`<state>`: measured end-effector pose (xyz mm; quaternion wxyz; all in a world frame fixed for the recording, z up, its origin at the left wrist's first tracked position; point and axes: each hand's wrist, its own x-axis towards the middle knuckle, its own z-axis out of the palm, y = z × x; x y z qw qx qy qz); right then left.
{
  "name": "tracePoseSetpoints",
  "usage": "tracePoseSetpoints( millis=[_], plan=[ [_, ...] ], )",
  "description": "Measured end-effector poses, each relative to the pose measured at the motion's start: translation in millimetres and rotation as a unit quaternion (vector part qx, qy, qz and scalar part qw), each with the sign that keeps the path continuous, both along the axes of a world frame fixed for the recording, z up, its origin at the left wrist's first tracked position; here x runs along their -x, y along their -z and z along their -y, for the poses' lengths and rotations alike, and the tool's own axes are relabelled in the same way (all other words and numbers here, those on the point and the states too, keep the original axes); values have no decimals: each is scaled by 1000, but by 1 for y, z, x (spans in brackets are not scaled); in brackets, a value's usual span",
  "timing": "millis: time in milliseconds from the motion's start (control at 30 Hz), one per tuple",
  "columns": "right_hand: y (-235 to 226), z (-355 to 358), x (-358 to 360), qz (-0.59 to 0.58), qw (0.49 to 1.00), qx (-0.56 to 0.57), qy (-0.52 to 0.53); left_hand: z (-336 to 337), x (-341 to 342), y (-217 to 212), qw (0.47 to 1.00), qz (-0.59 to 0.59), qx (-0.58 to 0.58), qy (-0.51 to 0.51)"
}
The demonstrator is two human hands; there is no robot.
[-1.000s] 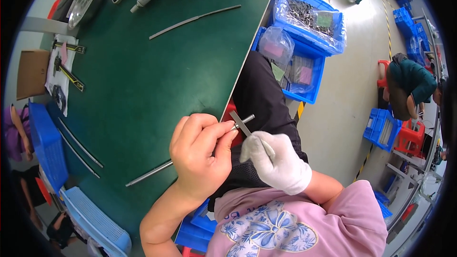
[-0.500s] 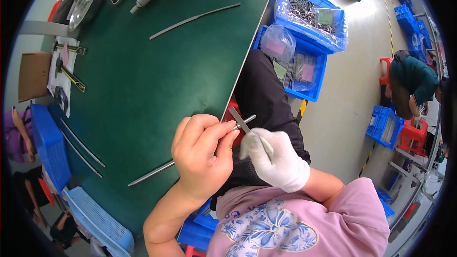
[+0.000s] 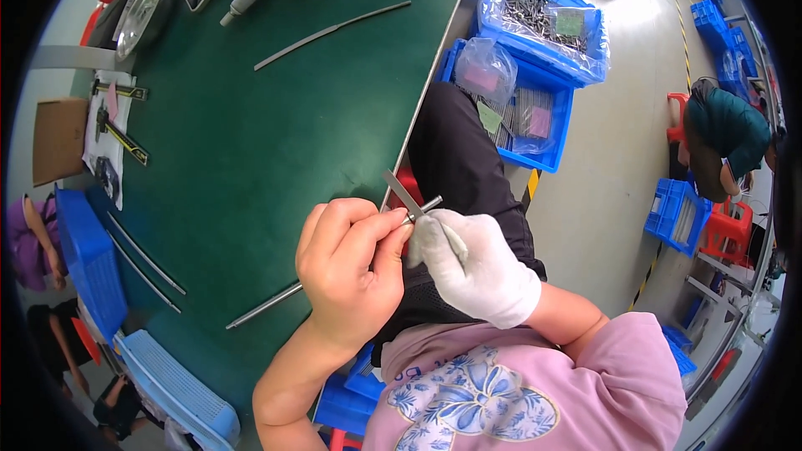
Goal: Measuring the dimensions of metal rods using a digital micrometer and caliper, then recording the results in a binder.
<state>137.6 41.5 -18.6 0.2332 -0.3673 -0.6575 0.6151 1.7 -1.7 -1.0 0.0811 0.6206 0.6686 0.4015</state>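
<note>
Metal rod point(image 3: 266, 306) sits pinched in our bare left hand point(image 3: 351, 271). Our gloved right hand point(image 3: 480, 271) grips a flat metal strip point(image 3: 403, 192) crossing the rod near its right end, beside the green table point(image 3: 292, 134).

View was aimed downward from person's head through fisheye lens; left hand point(image 3: 351, 271) and right hand point(image 3: 478, 271) were framed close.

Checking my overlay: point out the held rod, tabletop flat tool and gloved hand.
Held rod point(image 3: 264, 306), head view: exposed lower section.
Tabletop flat tool point(image 3: 322, 33), head view: wider part.
Gloved right hand point(image 3: 478, 271), head view: back of glove.
</note>
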Motion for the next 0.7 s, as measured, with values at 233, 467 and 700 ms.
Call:
tracePoseSetpoints(
  millis=[233,467,700],
  plan=[
    [2,4,-4,9,1000,-5,-4,-1,1,1,1000,-7,3,-7],
    [2,6,-8,2,1000,9,-19,0,2,2,1000,-18,5,-15],
    [12,10,-2,-11,999,-30,17,0,1,3,1000,-8,7,-15]
  ],
)
